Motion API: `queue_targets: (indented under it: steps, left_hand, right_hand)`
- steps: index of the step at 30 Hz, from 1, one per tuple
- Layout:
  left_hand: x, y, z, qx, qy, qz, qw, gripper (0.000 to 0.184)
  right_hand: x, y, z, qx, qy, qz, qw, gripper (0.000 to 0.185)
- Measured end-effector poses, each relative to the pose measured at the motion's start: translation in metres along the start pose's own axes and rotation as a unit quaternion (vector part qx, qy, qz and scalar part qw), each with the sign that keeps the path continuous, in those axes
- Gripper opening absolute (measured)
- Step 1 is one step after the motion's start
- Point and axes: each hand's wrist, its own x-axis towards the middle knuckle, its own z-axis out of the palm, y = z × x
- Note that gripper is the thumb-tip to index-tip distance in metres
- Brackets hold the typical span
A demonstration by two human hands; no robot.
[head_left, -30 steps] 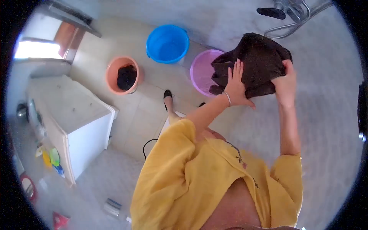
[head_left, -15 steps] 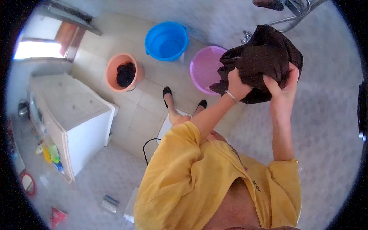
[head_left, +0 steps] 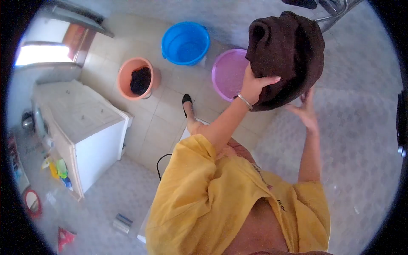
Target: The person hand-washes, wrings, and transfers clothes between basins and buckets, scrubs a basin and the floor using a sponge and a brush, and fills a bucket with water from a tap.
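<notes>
A large bundle of dark brown cloth [head_left: 293, 59], apparently a garment, is held up in front of me, with a rolled fold at its upper left. My left hand [head_left: 255, 85], a silver bangle at its wrist, grips the bundle's lower left side with the thumb across the front. Just under the lower right edge, my right hand [head_left: 307, 112] has its thumb and fingers apart; its fingertips are close to the cloth, and I cannot tell whether they touch it. Behind the bundle, a pink-purple basin [head_left: 221, 74] on the floor is partly hidden.
A blue bucket [head_left: 185, 43] and an orange bucket [head_left: 123, 83] with dark cloth [head_left: 140, 80] inside stand on the tiled floor. To the left is a white cabinet [head_left: 100, 157]. A shower hose [head_left: 340, 17] hangs on the wall at upper right.
The bundle has been turned and lifted slightly, and looks rounder. My right hand has come off its front and moved down to its lower edge, fingers spreading. My left hand still holds on.
</notes>
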Motion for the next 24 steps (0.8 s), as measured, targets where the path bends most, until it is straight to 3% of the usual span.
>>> queue_targets:
  steps: [2,4,5,8,11,13,14,16,17,19,20,21,22,23,24]
  left_hand:
    - [0.0,-0.001,-0.003,-0.049,-0.017,-0.045,0.998,0.06]
    - [-0.003,-0.001,-0.008,-0.117,-0.019,-0.126,0.985,0.059]
    - [-0.003,0.004,-0.011,-0.118,-0.017,-0.124,0.985,0.059]
    - [0.0,0.018,-0.025,-0.161,-0.019,-0.158,0.974,0.059]
    - [0.02,0.039,-0.047,-0.176,-0.036,-0.182,0.967,0.059]
    - [0.031,0.077,-0.058,-0.142,-0.052,-0.11,0.982,0.057]
    - [0.04,0.086,-0.072,-0.142,-0.052,-0.113,0.982,0.057]
    - [0.061,0.104,-0.099,-0.128,-0.031,-0.175,0.976,0.054]
    - [0.073,0.122,-0.11,-0.093,-0.04,-0.15,0.983,0.049]
    - [0.102,0.133,-0.145,-0.12,0.078,-0.129,0.981,0.058]
    - [0.113,0.158,-0.155,-0.146,-0.028,-0.158,0.976,0.079]
    - [0.124,0.181,-0.166,-0.116,-0.04,-0.204,0.971,0.094]
    - [0.139,0.193,-0.178,-0.095,-0.018,-0.188,0.977,0.088]
    - [0.15,0.201,-0.186,0.032,0.059,-0.128,0.989,0.078]
    - [0.162,0.193,-0.218,-0.001,0.119,-0.098,0.988,0.065]
  right_hand:
    - [0.009,0.012,0.012,0.048,-0.099,0.206,0.972,0.095]
    - [0.021,0.005,0.017,-0.01,-0.139,0.221,0.965,0.091]
    - [0.027,-0.002,0.022,-0.07,-0.176,0.234,0.954,0.088]
    - [0.039,-0.017,0.034,0.004,-0.18,0.256,0.95,0.083]
    - [0.057,-0.011,0.061,0.012,-0.145,0.237,0.961,0.083]
    - [0.073,-0.022,0.091,0.025,-0.125,0.208,0.97,0.074]
    - [0.082,-0.029,0.108,0.038,-0.104,0.177,0.978,0.065]
    - [0.098,-0.037,0.138,0.075,-0.084,0.173,0.978,0.065]
    - [0.11,-0.039,0.154,0.112,-0.067,0.165,0.977,0.065]
    - [0.13,-0.022,0.188,0.096,-0.07,0.141,0.983,0.067]
    - [0.139,-0.019,0.204,0.078,-0.074,0.116,0.987,0.069]
    - [0.153,-0.033,0.218,0.081,-0.064,0.12,0.987,0.069]
    - [0.17,-0.057,0.231,0.093,-0.088,0.127,0.984,0.07]
    - [0.181,-0.072,0.246,0.106,-0.109,0.136,0.979,0.071]
    - [0.188,-0.073,0.262,0.128,-0.097,0.125,0.979,0.071]
